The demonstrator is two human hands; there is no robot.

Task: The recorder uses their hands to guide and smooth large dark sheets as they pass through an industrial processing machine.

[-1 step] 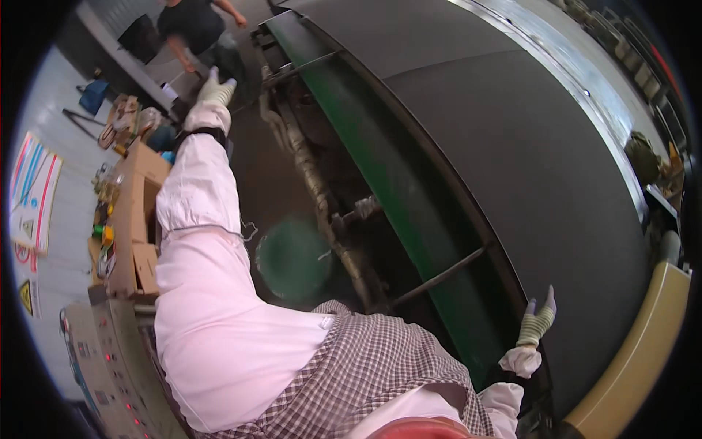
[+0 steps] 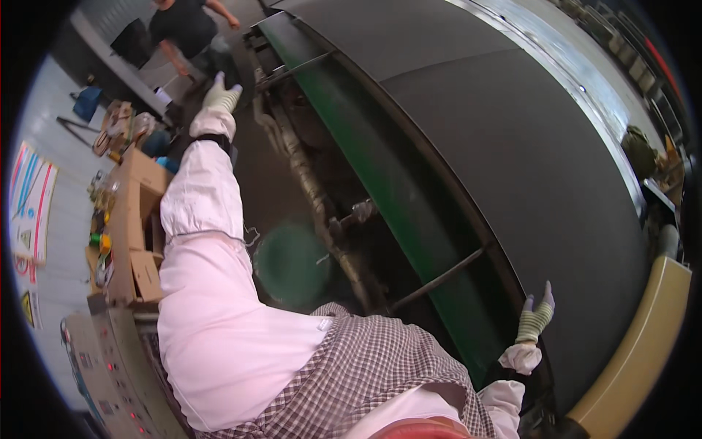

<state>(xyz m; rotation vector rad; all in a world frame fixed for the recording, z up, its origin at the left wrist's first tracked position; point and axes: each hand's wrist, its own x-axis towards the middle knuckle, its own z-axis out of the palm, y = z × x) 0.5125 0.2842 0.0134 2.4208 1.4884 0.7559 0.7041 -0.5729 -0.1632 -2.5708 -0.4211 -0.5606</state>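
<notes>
My left hand (image 2: 221, 96), in a pale ribbed glove with lavender fingertips, is stretched far out at the upper left. Its fingers stand apart and hold nothing; the floor lies behind it. At the lower right, my right hand (image 2: 535, 316) wears the same kind of glove. Two of its fingers point away from me and spread, with nothing between them. It is nearest to the edge of a wide dark sheet or belt surface (image 2: 468, 124); whether it touches that surface I cannot tell. A green strip (image 2: 395, 205) runs lengthwise beside the dark surface.
A person in dark clothes (image 2: 183, 28) stands at the far left. Pipes (image 2: 303, 172) and a crossbar (image 2: 442, 276) flank the green strip. Cardboard boxes (image 2: 135, 234) and a control panel (image 2: 121, 373) with red lights line the left. A tan roll (image 2: 636, 351) curves along the right.
My left hand has shifted slightly right and down in the picture. The person at the far left appears slightly further left. My right hand is almost unmoved.
</notes>
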